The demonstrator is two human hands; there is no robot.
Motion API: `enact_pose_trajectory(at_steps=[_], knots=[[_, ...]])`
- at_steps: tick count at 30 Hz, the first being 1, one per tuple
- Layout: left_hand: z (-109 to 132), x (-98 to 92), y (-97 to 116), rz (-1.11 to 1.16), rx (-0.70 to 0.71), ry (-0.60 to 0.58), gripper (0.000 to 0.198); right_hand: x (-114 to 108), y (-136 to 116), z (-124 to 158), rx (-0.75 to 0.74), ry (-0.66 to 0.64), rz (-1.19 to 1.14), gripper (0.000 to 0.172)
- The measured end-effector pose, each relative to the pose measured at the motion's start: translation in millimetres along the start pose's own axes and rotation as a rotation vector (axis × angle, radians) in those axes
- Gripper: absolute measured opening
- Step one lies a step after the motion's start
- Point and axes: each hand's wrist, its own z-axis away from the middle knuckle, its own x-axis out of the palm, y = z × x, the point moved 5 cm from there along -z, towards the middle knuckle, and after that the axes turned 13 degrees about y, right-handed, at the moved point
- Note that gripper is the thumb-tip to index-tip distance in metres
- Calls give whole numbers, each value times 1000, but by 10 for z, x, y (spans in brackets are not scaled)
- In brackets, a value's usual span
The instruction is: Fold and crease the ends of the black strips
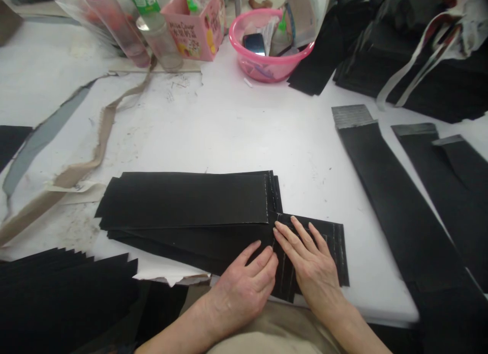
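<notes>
A stack of long black fabric-like panels (183, 199) lies near the table's front edge, with pale stitch-like lines across its right end. Against its lower right corner is a smaller black stitched piece (335, 252), also marked with pale lines. My left hand (246, 280) has its fingers bent and drawn together at the seam between the two, closed on the edge of the black panel; its thumb is hidden. Flat on the smaller piece rests my right hand (308, 255), its fingers stretched and slightly apart, the tips beside my left fingers.
Long black strips (385, 186) lie at the right. More black panels (64, 293) are piled at the lower left. A pink basin (270, 69), a pink box (198, 33) and a clear jar (162, 43) stand at the back. A brown strip (102, 135) crosses the left side.
</notes>
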Motion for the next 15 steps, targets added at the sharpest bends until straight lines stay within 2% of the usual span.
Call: enact_pose_trajectory(at_steps=[9, 13, 15], knots=[[94, 1, 105, 17, -11, 108, 22, -5, 7, 11, 15, 4, -18, 49], [128, 19, 116, 14, -16, 95, 21, -30, 39, -40, 51, -24, -99, 50], [129, 21, 116, 12, -15, 89, 21, -57, 56, -82, 79, -28, -145, 46]])
